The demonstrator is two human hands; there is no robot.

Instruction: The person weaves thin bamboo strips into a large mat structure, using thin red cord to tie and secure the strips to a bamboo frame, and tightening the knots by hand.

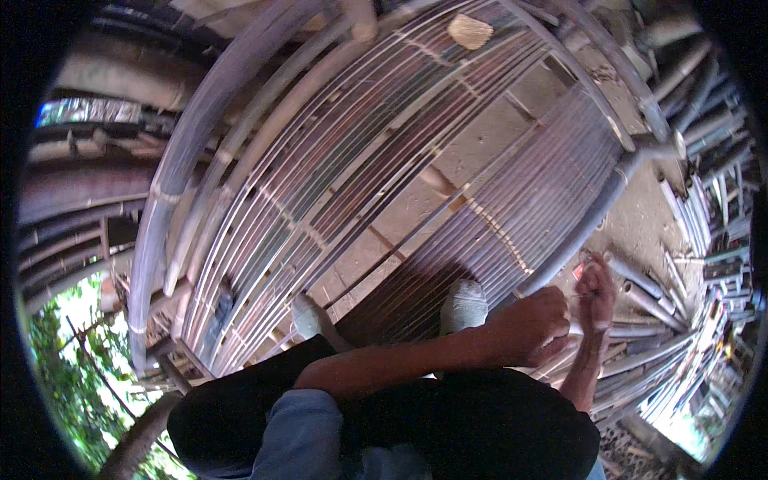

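My left forearm reaches across my lap to the right, and my left hand (532, 326) is closed in a fist with its knuckles up. Whatever it may hold is hidden. Close beside it, my right hand (596, 298) is raised, its fingers curled and somewhat blurred. A small red thing (578, 272) shows at its fingers, too small to name. Both hands are near the curved end pole (580, 220) of a slatted bamboo platform (512, 188). My feet, in light grey footwear (464, 306), are on or between the slats.
Thick bamboo poles (164, 188) run along the platform's left side. A pale flat piece (470, 32) lies on the far slats. Cut bamboo lengths (652, 300) lie on the dirt floor (632, 212) at the right, beside larger piles. Green foliage (64, 368) shows at the lower left.
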